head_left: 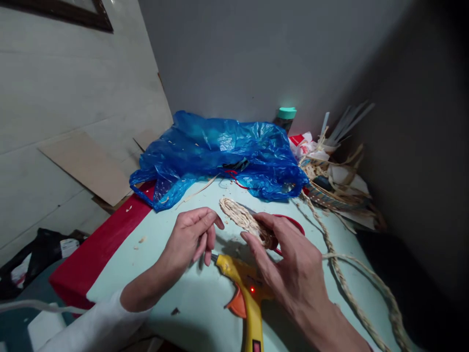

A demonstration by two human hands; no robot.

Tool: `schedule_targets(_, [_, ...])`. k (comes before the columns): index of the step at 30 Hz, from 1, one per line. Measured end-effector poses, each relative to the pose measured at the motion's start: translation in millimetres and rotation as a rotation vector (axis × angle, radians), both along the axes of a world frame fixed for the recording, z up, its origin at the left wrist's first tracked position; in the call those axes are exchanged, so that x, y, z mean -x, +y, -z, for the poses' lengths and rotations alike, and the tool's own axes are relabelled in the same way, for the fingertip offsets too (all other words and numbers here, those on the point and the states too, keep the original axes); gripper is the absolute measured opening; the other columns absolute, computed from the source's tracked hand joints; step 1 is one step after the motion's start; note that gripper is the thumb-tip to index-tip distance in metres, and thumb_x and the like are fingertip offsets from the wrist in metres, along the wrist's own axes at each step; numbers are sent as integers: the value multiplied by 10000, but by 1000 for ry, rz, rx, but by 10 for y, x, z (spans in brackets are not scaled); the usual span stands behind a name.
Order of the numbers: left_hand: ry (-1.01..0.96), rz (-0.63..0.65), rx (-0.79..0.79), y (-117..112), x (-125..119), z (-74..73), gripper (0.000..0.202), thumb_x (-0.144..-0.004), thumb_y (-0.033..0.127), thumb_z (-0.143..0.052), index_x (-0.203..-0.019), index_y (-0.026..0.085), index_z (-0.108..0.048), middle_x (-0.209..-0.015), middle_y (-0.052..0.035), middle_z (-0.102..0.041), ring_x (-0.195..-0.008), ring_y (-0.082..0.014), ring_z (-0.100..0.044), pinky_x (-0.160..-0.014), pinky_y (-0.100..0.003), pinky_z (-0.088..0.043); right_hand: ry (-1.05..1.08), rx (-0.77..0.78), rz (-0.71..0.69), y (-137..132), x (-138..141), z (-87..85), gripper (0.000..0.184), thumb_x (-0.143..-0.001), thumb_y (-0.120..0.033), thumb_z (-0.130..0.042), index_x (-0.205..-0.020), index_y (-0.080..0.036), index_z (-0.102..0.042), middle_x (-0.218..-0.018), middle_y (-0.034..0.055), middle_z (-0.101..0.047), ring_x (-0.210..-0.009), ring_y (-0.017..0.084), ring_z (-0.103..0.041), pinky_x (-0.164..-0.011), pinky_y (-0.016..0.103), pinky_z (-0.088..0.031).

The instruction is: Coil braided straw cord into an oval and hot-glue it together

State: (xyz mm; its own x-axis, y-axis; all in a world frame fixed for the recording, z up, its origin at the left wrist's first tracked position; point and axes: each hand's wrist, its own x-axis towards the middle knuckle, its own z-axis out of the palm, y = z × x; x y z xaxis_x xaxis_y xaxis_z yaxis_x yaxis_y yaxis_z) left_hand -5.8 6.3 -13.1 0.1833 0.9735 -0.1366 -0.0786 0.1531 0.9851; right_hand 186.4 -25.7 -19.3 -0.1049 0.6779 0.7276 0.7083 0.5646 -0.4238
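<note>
My right hand (289, 264) holds a flat coil of braided straw rope (244, 217) above the pale green table (190, 293), fingers closed around one end. Under the coil lie red-handled scissors (293, 222). My left hand (192, 237) hovers just left of the coil with fingertips pinched together; whether anything is between them I cannot make out. A yellow glue gun (247, 298) with an orange trigger and a lit red light lies on the table below both hands, nozzle pointing up-left. The braided rope (348, 288) trails off to the right.
A crumpled blue plastic bag (220, 156) fills the back of the table. To its right sit a teal-capped bottle (285, 117) and a basket (330, 193) with straw strips and papers. The table has a red side (98, 249). Cardboard (88, 166) leans on the left wall.
</note>
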Motion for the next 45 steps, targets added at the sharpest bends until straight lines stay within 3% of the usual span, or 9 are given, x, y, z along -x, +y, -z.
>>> schedule_targets(8, [82, -67, -103, 80, -19, -49, 167, -811, 215, -727, -678, 117, -706, -580, -15, -725, -396, -74, -598, -520, -193, -475, 296, 403, -38, 45, -58, -62, 254, -943, -415, -639, -1085, -206, -663, -849, 8, -748, -693, 163, -705, -631, 274, -552])
schedule_targets(15, [55, 27, -137, 102, -57, -47, 169, -843, 255, -663, -779, 112, -726, -729, -42, -756, -489, -135, -699, -591, -238, -488, 364, 393, -45, 14, -43, -104, 378, -891, -461, -659, -1175, -212, -627, -1044, 80, -755, -915, 239, -738, -823, 383, -598])
schedule_targets(21, [-11, 2, -169, 163, 22, -59, 171, -850, 283, -640, -865, 124, -701, -807, -59, -772, -589, -168, -745, -625, -256, -534, 426, 455, -79, 11, -54, -147, 421, -883, -489, -674, -1191, -209, -616, -975, 79, -762, -847, 237, -739, -727, 349, -595])
schedule_targets(27, [-36, -125, -193, 236, 259, -105, 205, -867, 325, -692, -814, 128, -682, -715, -44, -771, -398, -98, -629, -507, -224, -489, 531, 561, -130, 10, -106, -265, 479, -890, -577, -662, -1184, -204, -596, -916, 75, -768, -835, 211, -732, -711, 292, -586])
schedule_targets(32, [-92, -129, -228, 209, 259, -192, 290, -868, 363, -696, -684, 160, -601, -468, 43, -587, -334, -85, -537, -361, -174, -370, 682, 663, -191, 10, -155, -319, 543, -841, -605, -723, -1179, -202, -593, -937, 84, -767, -871, 209, -735, -661, 246, -574])
schedule_targets(35, [-128, -75, -230, 162, 178, -283, 351, -899, 436, -664, -691, 159, -606, -524, 28, -593, -424, -97, -588, -406, -177, -448, 678, 664, -197, 8, -156, -311, 541, -827, -597, -745, -1172, -208, -597, -900, 54, -746, -862, 194, -727, -703, 246, -576])
schedule_targets(39, [-188, 170, -197, 94, 53, -380, 381, -842, 428, -747, -1108, 157, -713, -1006, -91, -731, -802, -209, -723, -581, -291, -609, 567, 620, -157, 6, -142, -285, 518, -839, -595, -729, -1169, -217, -604, -904, 48, -741, -820, 180, -707, -702, 253, -560])
schedule_targets(42, [-167, 278, -185, 79, -5, -389, 242, -843, 323, -745, -999, 137, -743, -851, -62, -733, -658, -152, -695, -575, -254, -584, 478, 573, -147, 2, -141, -276, 456, -874, -553, -701, -1175, -225, -606, -938, 58, -752, -837, 195, -711, -681, 272, -559])
schedule_targets(45, [-115, 194, -196, 93, -22, -371, 133, -823, 246, -737, -761, 129, -724, -680, -27, -713, -509, -111, -647, -507, -215, -537, 390, 499, -115, -5, -138, -276, 392, -890, -498, -689, -1164, -225, -624, -933, 59, -749, -801, 200, -712, -617, 278, -563])
